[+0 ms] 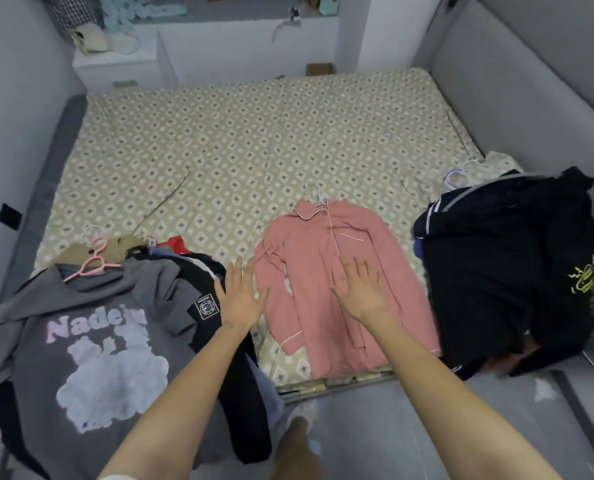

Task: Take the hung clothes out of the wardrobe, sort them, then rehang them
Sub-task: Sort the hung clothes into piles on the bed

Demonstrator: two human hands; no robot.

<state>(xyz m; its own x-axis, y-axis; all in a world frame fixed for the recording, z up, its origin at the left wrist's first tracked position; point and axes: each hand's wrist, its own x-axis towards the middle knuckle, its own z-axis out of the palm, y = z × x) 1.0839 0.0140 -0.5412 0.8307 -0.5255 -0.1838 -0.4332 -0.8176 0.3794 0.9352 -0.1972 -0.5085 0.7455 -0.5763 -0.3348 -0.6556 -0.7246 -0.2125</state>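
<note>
Head view: pressed pink buttoned pyjama shirt (323, 244), at 6 o'clock on beige patterned mattress (219, 133), with flat right hand (361, 289) and open left hand (240, 296) beside its sleeve. Laid apart from grey printed sweatshirt (91, 341), probably for sorting.

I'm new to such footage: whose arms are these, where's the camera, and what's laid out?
No machine here: a person works bare-handed, and one camera on their head looks down, so both arms reach in from the bottom. On the bed lie a left pile topped by a grey sweatshirt with a pink hanger at its neck, a pink shirt in the middle, and a dark pile on the right. The right hand lies flat on the pink shirt; the left hand, fingers straight, is by its sleeve. Neither holds anything.
</note>
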